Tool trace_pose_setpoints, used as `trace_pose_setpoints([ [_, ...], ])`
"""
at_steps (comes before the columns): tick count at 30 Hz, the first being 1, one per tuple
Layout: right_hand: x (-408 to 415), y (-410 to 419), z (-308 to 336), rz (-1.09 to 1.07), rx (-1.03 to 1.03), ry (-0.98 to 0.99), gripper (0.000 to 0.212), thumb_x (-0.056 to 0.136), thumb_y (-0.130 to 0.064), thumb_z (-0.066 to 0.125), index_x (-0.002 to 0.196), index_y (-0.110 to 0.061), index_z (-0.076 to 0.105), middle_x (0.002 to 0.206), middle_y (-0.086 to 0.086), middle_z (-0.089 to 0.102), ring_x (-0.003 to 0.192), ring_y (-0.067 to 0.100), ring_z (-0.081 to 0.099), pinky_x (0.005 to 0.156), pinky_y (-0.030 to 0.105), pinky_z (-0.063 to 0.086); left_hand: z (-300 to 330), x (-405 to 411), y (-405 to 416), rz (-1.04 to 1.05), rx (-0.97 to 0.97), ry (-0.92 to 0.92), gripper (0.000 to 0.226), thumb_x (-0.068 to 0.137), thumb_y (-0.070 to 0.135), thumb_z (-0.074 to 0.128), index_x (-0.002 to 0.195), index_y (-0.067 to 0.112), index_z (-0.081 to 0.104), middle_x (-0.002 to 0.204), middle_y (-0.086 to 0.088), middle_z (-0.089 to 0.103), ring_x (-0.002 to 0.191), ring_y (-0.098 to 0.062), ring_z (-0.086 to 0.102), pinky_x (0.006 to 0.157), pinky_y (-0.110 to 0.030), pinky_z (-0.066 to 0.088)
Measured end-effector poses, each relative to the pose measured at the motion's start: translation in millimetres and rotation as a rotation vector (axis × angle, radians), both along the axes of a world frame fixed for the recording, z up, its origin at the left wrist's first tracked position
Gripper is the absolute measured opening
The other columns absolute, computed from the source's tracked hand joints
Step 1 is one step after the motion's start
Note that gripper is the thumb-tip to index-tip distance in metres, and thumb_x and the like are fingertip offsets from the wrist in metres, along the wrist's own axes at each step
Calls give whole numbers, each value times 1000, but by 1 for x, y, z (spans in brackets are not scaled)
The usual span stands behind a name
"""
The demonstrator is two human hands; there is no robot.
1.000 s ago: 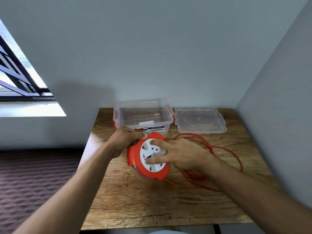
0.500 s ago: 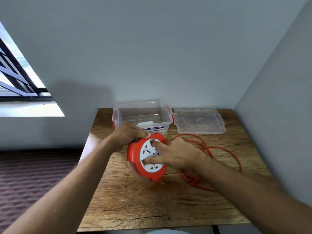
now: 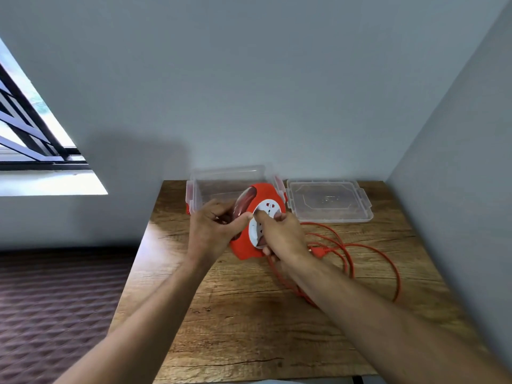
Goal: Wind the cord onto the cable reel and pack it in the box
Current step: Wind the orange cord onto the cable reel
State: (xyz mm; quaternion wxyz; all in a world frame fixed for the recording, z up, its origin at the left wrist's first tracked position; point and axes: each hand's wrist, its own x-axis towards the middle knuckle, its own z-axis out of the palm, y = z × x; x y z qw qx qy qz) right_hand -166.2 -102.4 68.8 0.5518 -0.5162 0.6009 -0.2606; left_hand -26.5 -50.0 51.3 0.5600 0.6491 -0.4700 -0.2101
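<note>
A red cable reel (image 3: 263, 195) with a white socket face is held up off the wooden table (image 3: 249, 314), tilted on edge. My left hand (image 3: 213, 231) grips its left rim. My right hand (image 3: 282, 234) lies on the white socket face, fingers pressed against it. The orange cord (image 3: 371, 256) lies in loose loops on the table to the right, running under my right wrist to the reel. A clear plastic box (image 3: 199, 187) with red latches stands open behind the reel.
The box's clear lid (image 3: 329, 202) lies flat to the right of the box at the table's back. Grey walls close in behind and on the right. The table's left edge drops to a dark patterned floor (image 3: 55, 300).
The reel has been lifted off the table and tipped up on edge, toward the box. Both hands rose with it, and my right hand stays on the socket face.
</note>
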Motion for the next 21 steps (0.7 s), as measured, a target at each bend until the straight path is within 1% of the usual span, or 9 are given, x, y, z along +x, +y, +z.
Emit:
trace_pose_setpoints([
  [3, -3, -1, 3, 45, 26, -43, 46, 93, -49, 62, 115, -10, 58, 62, 8, 72, 37, 14, 57, 33, 21, 37, 0, -1, 0, 17, 32, -72, 21, 74, 32, 87, 94, 32, 79, 86, -2, 76, 74, -15, 69, 65, -27, 57],
  [5, -10, 0, 10, 162, -3, 26, 37, 97, -47, 57, 108, -12, 64, 69, 8, 75, 39, 14, 60, 34, 20, 37, 6, 0, -1, 32, 98, -62, 12, 76, 30, 86, 86, 25, 82, 74, -1, 77, 63, -9, 68, 58, -27, 55],
  [7, -22, -3, 17, 285, -302, 299, 31, 99, -41, 54, 109, -15, 69, 80, 4, 78, 53, 14, 67, 44, 20, 44, 11, 4, -3, 36, 172, 14, 4, 79, 27, 84, 81, 24, 82, 65, 3, 75, 55, -5, 66, 53, -24, 54],
  [9, -38, -11, 18, 423, -823, 595, 30, 97, -32, 56, 125, -25, 64, 102, 1, 76, 79, 21, 71, 63, 29, 53, 14, 11, -5, 30, 233, 143, 3, 81, 27, 83, 78, 28, 82, 65, 4, 76, 57, -11, 68, 56, -27, 55],
  [10, -45, -16, 19, 579, -1044, 657, 38, 95, -27, 58, 132, -31, 57, 114, 1, 72, 83, 25, 70, 65, 33, 54, 15, 15, -6, 17, 257, 210, 7, 82, 26, 82, 75, 27, 82, 64, 1, 74, 57, -13, 66, 56, -27, 54],
  [12, -55, -23, 18, 1006, -1299, 756, 56, 92, -20, 65, 140, -40, 46, 136, 6, 59, 79, 31, 70, 52, 34, 50, 19, 20, -7, -40, 323, 320, 14, 84, 22, 80, 70, 21, 82, 66, -12, 74, 62, -19, 66, 60, -29, 56],
  [14, -59, -26, 17, 1204, -1391, 796, 68, 87, -14, 73, 141, -43, 44, 147, 11, 49, 72, 30, 70, 42, 27, 41, 24, 24, -9, -115, 412, 337, 17, 86, 23, 78, 74, 12, 82, 84, -22, 78, 74, -30, 71, 74, -40, 60],
  [18, -56, -23, 11, 1350, -1507, 800, 76, 82, -8, 75, 139, -45, 39, 150, 19, 42, 70, 33, 68, 43, 29, 45, 27, 29, -14, -216, 538, 318, 35, 86, 23, 78, 96, -11, 75, 93, -24, 79, 82, -34, 74, 82, -44, 61],
  [21, -52, -20, 7, 1334, -1578, 847, 72, 78, -22, 82, 137, -45, 47, 131, 17, 57, 50, 24, 56, 38, 29, 42, 26, 25, -12, -262, 567, 271, 30, 84, 23, 80, 94, -5, 78, 89, -19, 80, 81, -33, 78, 84, -48, 62],
])
